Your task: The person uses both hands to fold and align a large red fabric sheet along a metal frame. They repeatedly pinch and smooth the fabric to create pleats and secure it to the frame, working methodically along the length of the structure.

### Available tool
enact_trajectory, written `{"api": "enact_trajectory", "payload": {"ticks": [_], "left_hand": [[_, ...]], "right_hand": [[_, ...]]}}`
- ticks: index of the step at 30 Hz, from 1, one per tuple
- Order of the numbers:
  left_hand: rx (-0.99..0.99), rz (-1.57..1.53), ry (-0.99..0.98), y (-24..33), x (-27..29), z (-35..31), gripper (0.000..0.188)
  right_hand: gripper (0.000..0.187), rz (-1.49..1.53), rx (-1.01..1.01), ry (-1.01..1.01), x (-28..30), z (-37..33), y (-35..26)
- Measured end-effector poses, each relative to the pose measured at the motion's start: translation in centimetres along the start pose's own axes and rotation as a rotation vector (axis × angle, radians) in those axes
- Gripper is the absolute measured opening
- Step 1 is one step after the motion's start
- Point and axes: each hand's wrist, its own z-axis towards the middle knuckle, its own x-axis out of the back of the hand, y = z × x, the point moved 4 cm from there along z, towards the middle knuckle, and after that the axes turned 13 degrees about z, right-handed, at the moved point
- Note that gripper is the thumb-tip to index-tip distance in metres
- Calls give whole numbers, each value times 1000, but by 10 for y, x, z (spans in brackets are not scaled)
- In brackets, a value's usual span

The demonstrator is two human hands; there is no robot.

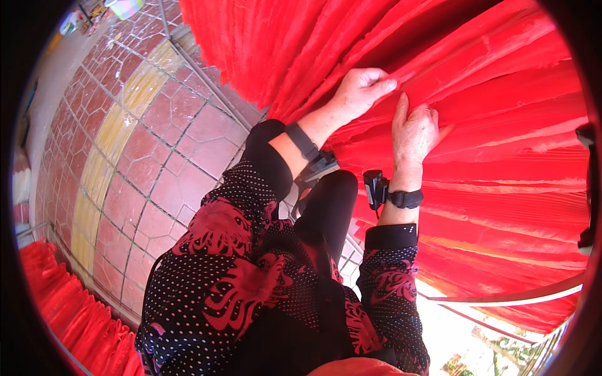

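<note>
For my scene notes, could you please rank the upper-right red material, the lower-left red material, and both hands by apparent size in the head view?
1. Upper-right red material
2. Lower-left red material
3. Left hand and right hand: too alike to rank.

We look steeply down from the wearer's head through one wide fisheye lens. We face forward past the patterned top (251,285), with the left hand (362,94) and right hand (416,133) near us, the pleated red material (495,147) spanning the right, and the tiled floor (147,178) farther below, curving toward the rim.
</note>
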Motion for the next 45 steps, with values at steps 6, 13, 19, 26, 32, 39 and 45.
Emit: {"api": "enact_trajectory", "payload": {"ticks": [6, 13, 19, 26, 32, 39, 45], "left_hand": [[-129, -83, -69, -13, 7, 0, 24], [-175, -27, -33, -28, -10, 1, 18], [114, -426, -55, -61, 1, 2, 15], [130, -350, -47, -62, 14, 12, 20], [126, -98, -97, -65, 14, 19, 27], [196, -72, -155, -81, 12, 19, 26], [209, 284, -294, -91, 16, 6, 28]], "right_hand": [[17, 309, -41, 193, -4, -21, -9], [13, 87, 42, 281, 19, -26, -16], [14, 416, -84, 384, 7, -28, -12], [14, 131, -20, 245, -13, -33, -20], [16, 62, -32, 169, -21, -40, -13], [20, 41, -55, 87, -19, -45, -6], [30, -71, -64, -27, -26, -72, -12]]}}
